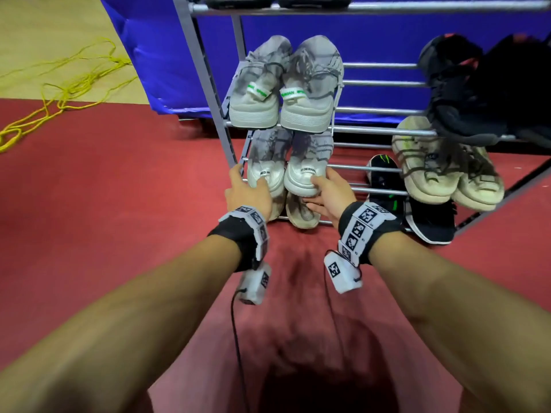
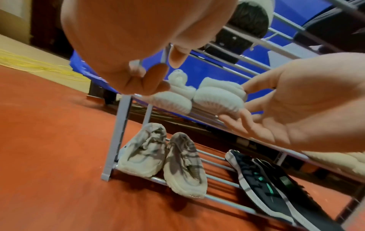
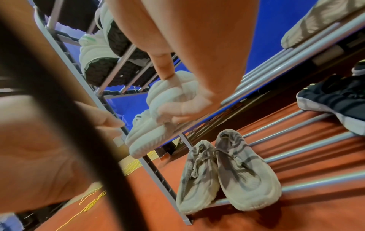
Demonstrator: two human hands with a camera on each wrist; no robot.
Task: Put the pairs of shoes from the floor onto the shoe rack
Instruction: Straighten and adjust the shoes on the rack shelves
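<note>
The left hand [image 1: 247,192] curls its grip on the heel of the left white shoe [image 1: 265,177]; the right hand [image 1: 326,193] pinches the heel of the right white shoe [image 1: 301,177]. Both shoes sit on the rack [image 1: 378,131], second shelf up, heels jutting over the front bar. Letting go now could tip them off, since the bars give little support. Counted: six pairs in view — two on the bottom shelf, two on this one, two above. No shoes show on the floor [image 1: 119,189].
</note>
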